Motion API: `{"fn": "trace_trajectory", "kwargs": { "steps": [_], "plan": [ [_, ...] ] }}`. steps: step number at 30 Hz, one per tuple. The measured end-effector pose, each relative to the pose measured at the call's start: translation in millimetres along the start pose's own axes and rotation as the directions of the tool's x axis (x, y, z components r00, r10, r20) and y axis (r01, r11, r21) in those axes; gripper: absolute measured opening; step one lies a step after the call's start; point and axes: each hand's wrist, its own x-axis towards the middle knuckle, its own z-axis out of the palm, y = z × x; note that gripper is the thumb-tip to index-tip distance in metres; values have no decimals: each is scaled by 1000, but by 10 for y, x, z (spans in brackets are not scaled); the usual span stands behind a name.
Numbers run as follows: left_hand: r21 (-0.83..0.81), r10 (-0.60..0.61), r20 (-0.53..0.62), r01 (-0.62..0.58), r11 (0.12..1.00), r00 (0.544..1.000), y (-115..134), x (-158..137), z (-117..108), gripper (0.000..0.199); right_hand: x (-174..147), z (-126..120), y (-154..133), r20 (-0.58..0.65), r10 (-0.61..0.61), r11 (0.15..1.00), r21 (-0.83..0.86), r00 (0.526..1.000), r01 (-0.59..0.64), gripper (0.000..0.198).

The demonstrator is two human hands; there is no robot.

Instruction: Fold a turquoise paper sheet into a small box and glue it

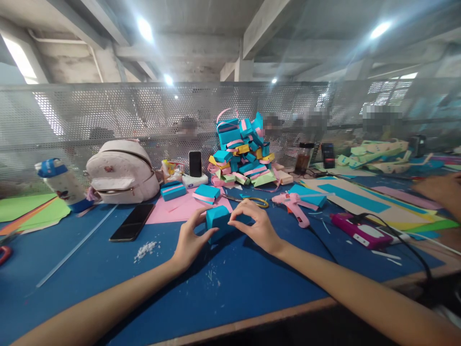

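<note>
Between both hands, just above the blue table [151,293], is a small blue paper box [217,216]. My left hand [192,240] grips its left end, thumb in front and fingers behind. At its right side, my right hand [254,223] has thumb and forefinger pinched together on the blue paper; the exact contact is partly hidden by the fingers. Just behind lie a blue box with a pink band [206,194] and scissors with yellow handles [257,202]. A pink glue gun [296,207] rests to the right of my right hand.
A heap of blue, pink and yellow paper boxes [241,158] stands at the back. Leftward are a black phone [132,223], a pale backpack [122,173] and a bottle [64,185]. A purple power strip [360,231] with cables lies right, near another person's hand [441,194].
</note>
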Motion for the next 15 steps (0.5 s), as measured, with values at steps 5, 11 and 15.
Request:
{"fn": "trace_trajectory", "kwargs": {
  "steps": [5, 11, 15],
  "plan": [
    [8, -3, -4, 3, 1000, 1000, 5, 0, 4, 47, 1, -3, -1, 3, 20, 1000, 14, 1000, -20, 8],
    [7, 2, 4, -2, 1000, 1000, 19, 1, 2, 46, 14, 5, -9, -10, 22, 998, 51, 1000, -22, 11],
    [12, -3, 6, 3, 1000, 1000, 21, 4, -1, 47, 7, 15, 6, -40, 44, 996, 78, 998, -41, 19]
  ]
}}
